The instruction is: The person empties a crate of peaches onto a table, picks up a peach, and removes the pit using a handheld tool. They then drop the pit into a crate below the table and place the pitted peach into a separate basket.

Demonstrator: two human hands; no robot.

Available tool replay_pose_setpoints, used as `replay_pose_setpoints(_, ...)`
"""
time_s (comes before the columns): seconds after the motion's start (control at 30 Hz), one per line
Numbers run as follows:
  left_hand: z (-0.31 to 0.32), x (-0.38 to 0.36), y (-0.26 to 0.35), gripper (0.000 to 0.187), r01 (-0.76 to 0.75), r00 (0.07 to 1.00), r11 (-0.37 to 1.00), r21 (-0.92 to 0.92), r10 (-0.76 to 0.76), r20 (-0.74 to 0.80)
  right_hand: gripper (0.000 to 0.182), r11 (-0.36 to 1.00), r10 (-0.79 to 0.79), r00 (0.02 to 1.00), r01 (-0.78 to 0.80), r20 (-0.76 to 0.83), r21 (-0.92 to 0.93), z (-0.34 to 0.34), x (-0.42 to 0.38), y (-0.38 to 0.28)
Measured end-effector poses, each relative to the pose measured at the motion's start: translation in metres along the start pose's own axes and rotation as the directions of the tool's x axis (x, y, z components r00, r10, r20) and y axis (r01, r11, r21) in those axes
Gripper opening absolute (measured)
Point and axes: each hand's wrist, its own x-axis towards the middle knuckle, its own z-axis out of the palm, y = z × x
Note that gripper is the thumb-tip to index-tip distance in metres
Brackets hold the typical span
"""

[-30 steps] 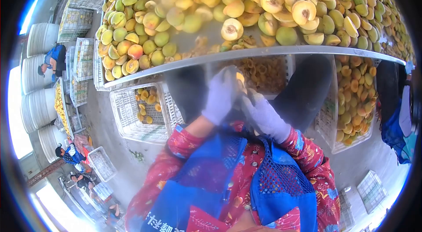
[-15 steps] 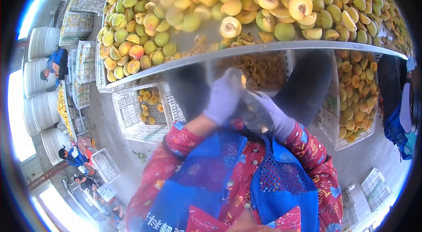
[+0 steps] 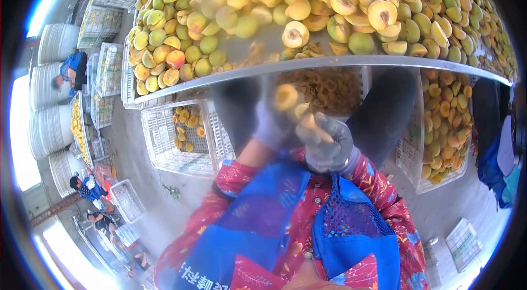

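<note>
My left hand (image 3: 269, 124), in a pale purple glove, is smeared by a haze on the lens. A cut peach half (image 3: 286, 97) with an orange hollow shows at its fingertips. Close beside it, my right hand (image 3: 331, 146), in a grey-coated glove, has its fingers curled round a tan-orange elongated piece (image 3: 320, 127) whose kind I cannot make out. A small yellow piece (image 3: 301, 110) shows between the hands. Both hands are over my lap, below the metal rim of the work table (image 3: 351, 61). Many peach halves (image 3: 382, 14) are heaped on that table.
Under the table, a crate of brownish scraps (image 3: 324, 89) stands between my knees. On the left is a white crate (image 3: 175, 152) with some peach pieces; on the right, a fuller peach crate (image 3: 420, 180). Another person (image 3: 497, 141) sits at far right; others work at left.
My hands have drawn slightly apart. The right hand has turned, showing its grey-coated fingers and the tan-orange piece. The peach half now shows its cut face above the left hand.
</note>
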Motion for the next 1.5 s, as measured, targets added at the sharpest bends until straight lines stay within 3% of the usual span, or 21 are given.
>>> replay_pose_setpoints(0.1,-0.049,-0.015,-0.01,0.059,-0.089,0.96,0.964,0.251,0.151,-0.238,0.041,0.971,-0.012,0.998,-0.003,-0.064,-0.239,0.012,0.006,-0.01)
replay_pose_setpoints(0.2,-0.137,-0.036,-0.07,0.047,0.319,0.92,0.803,0.503,-0.135,-0.368,0.044,0.993,-0.044,0.971,0.018,-0.233,-0.114,0.012,-0.012,-0.036)
replay_pose_setpoints(0.23,-0.152,-0.036,-0.064,0.044,0.401,0.906,0.55,0.732,-0.119,-0.407,0.045,0.994,-0.06,0.964,0.034,-0.261,-0.101,0.004,-0.017,-0.041)
replay_pose_setpoints(0.33,-0.152,0.001,-0.026,0.036,0.274,0.953,0.668,0.692,-0.089,-0.291,0.045,0.982,-0.131,0.923,0.071,-0.363,-0.173,-0.001,-0.017,-0.046)
replay_pose_setpoints(0.4,-0.112,0.05,0.027,0.034,0.231,0.954,0.85,0.473,-0.101,-0.284,0.043,0.976,-0.154,0.893,0.072,-0.423,-0.205,0.003,-0.014,-0.043)
replay_pose_setpoints(0.43,-0.094,0.073,-0.008,0.034,-0.051,0.964,0.764,0.643,0.205,-0.167,0.042,0.973,-0.172,0.873,0.079,-0.456,-0.217,0.007,-0.012,-0.04)
replay_pose_setpoints(0.5,-0.052,0.123,0.016,0.043,0.051,0.996,0.881,0.471,-0.009,-0.091,0.04,0.955,-0.229,0.837,0.095,-0.497,-0.28,0.015,-0.014,-0.036)
replay_pose_setpoints(0.57,-0.03,0.149,0.022,0.051,-0.149,0.983,0.893,0.424,0.089,0.158,0.038,0.922,-0.301,0.802,0.108,-0.516,-0.371,0.023,-0.02,-0.031)
replay_pose_setpoints(0.67,-0.009,0.165,0.012,0.053,-0.128,0.977,0.975,0.182,0.092,0.192,0.033,0.669,-0.595,0.609,0.012,-0.525,-0.743,0.056,-0.018,-0.016)
replay_pose_setpoints(0.73,-0.013,0.153,0.022,0.052,-0.064,0.995,0.978,0.197,0.046,0.093,0.026,0.463,-0.69,0.595,-0.074,-0.412,-0.883,0.069,-0.014,-0.012)
replay_pose_setpoints(0.83,-0.018,0.127,0.011,0.045,-0.026,0.997,0.983,-0.184,0.038,0.061,0.02,0.223,-0.769,0.581,-0.148,-0.267,-0.964,0.081,0.0,-0.009)
replay_pose_setpoints(0.87,-0.028,0.114,0.025,0.044,0.114,0.984,0.936,-0.334,-0.06,0.167,0.019,0.162,-0.787,0.575,-0.161,-0.226,-0.973,0.081,0.004,-0.008)
replay_pose_setpoints(0.9,-0.042,0.099,0.051,0.044,0.26,0.949,0.849,-0.459,-0.137,0.285,0.018,-0.32,-0.76,0.642,-0.226,0.107,-0.92,0.076,0.006,-0.013)
replay_pose_setpoints(0.93,-0.05,0.086,0.064,0.043,0.404,0.894,0.728,-0.553,-0.186,0.408,0.016,-0.727,-0.576,0.721,-0.235,0.386,-0.646,0.066,0.008,-0.021)
replay_pose_setpoints(1.0,-0.044,0.065,0.056,0.043,0.291,0.946,0.7,-0.652,-0.11,0.304,0.017,-0.946,-0.319,0.821,-0.246,0.474,-0.212,0.07,0.011,-0.015)
replay_pose_setpoints(1.03,-0.038,0.058,0.044,0.043,0.234,0.965,0.68,-0.695,-0.077,0.25,0.019,-0.897,-0.421,0.82,-0.311,0.389,-0.314,0.071,0.011,-0.01)
replay_pose_setpoints(1.13,-0.029,0.036,0.009,0.046,-0.238,0.949,0.907,-0.347,0.294,0.117,0.024,-0.75,-0.594,0.789,-0.471,0.158,-0.466,0.068,0.01,0.0)
replay_pose_setpoints(1.27,-0.024,0.04,0.015,0.044,0.026,0.948,0.849,-0.528,0.148,0.283,0.022,-0.872,-0.483,0.862,-0.458,0.153,-0.175,0.056,0.007,0.004)
replay_pose_setpoints(1.4,-0.012,0.029,0.021,0.032,-0.171,0.983,0.98,-0.105,0.177,0.051,0.028,-0.954,-0.277,0.935,-0.295,0.221,0.05,0.043,0.004,0.002)
replay_pose_setpoints(1.43,-0.01,0.026,0.026,0.028,-0.144,0.99,0.988,-0.064,0.144,-0.001,0.031,-0.83,-0.458,0.886,-0.398,0.071,-0.39,0.05,0.007,0.002)
replay_pose_setpoints(1.5,-0.013,0.023,0.053,0.022,0.183,0.982,0.896,-0.405,-0.184,0.037,0.034,-0.223,-0.509,0.813,-0.442,-0.283,-0.869,0.064,0.011,0.001)
